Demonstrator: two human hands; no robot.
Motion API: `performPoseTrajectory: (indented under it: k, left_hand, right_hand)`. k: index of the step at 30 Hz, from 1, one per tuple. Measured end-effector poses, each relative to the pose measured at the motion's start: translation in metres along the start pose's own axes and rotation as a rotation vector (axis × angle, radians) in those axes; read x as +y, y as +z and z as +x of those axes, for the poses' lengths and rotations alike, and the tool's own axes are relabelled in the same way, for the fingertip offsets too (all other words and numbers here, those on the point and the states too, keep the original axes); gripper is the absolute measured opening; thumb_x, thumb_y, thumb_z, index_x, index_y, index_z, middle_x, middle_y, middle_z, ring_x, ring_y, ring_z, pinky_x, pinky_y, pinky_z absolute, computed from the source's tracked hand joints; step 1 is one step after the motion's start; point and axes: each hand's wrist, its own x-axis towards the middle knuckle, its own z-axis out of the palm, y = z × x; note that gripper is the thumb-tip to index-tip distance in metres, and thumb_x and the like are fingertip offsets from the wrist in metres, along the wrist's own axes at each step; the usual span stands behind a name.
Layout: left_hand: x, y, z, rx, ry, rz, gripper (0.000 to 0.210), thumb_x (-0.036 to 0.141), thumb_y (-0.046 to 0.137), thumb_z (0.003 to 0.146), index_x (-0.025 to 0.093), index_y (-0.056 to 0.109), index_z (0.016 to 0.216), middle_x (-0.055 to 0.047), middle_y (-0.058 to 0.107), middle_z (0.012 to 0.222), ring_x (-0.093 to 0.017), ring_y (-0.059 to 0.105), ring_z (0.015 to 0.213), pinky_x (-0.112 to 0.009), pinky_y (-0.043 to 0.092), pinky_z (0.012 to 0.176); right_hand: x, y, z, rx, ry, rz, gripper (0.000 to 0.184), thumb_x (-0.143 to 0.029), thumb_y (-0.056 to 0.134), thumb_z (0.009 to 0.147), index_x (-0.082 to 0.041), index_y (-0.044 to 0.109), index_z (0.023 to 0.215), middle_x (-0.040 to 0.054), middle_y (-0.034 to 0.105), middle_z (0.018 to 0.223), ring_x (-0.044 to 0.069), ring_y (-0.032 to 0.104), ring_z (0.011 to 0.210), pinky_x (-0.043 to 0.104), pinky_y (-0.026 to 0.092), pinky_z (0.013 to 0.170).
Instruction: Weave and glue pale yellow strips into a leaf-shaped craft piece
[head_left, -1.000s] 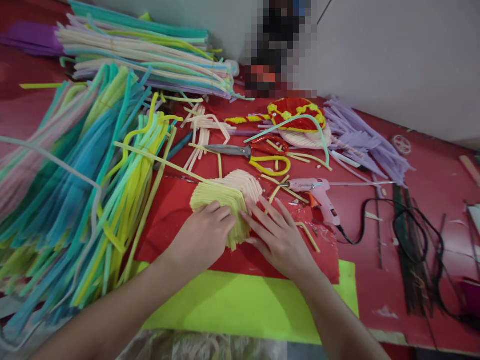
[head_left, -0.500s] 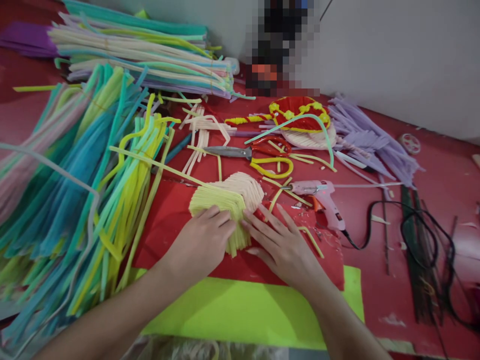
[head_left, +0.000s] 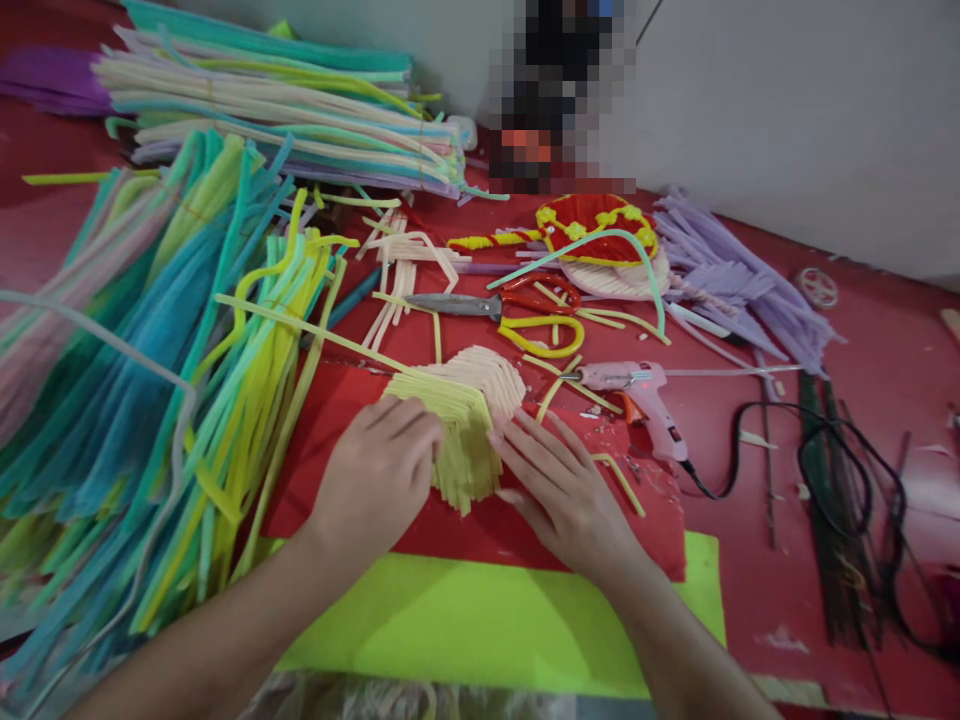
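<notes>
A pale yellow panel of bent pipe cleaners (head_left: 469,450) lies in front of me, its strips packed side by side in a V pattern. One long yellow strip (head_left: 330,333) sticks out from its top toward the left. Behind it, partly covered, is a cream pipe-cleaner panel (head_left: 495,372). My left hand (head_left: 379,465) is closed, fingers curled over the yellow panel's left edge; its fingertips are partly hidden. With fingers stretched out, my right hand (head_left: 566,485) lies flat against the panel's right edge.
Red-and-yellow scissors (head_left: 457,304) lie behind the panels. A pink glue gun (head_left: 637,390) with a black cord rests to the right. Bundles of coloured pipe cleaners (head_left: 150,330) fill the left. Lilac strips (head_left: 742,270) and a red-yellow ornament (head_left: 596,228) lie at the back.
My left hand has slid left and slightly down, off the middle of the yellow panel, showing more of its strips. My right hand stays nearly in place at the right edge.
</notes>
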Motion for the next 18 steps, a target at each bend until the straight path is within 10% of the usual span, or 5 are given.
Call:
performPoseTrajectory:
  k: [7,18]
  left_hand:
    - [-0.017,-0.008,0.003,0.079,-0.436,0.220,0.016,0.018,0.043,0.090,0.023,0.051,0.102,-0.010,0.059,0.098,-0.030,0.058,0.095,-0.045,0.046,0.081]
    - [-0.027,0.000,0.006,0.038,-0.412,0.240,0.031,0.044,0.048,0.093,0.020,0.056,0.110,-0.013,0.059,0.104,-0.032,0.057,0.097,-0.048,0.047,0.083]
  right_hand:
    - [0.006,-0.001,-0.005,0.191,0.138,0.192,0.039,-0.008,0.055,0.091,-0.020,0.062,0.127,0.0094,0.065,0.128,0.020,0.055,0.127,0.042,0.048,0.107]
    - [0.009,0.002,-0.006,0.261,0.164,0.256,0.034,-0.011,0.056,0.092,-0.026,0.067,0.120,0.0055,0.071,0.117,0.020,0.064,0.113,0.042,0.054,0.098]
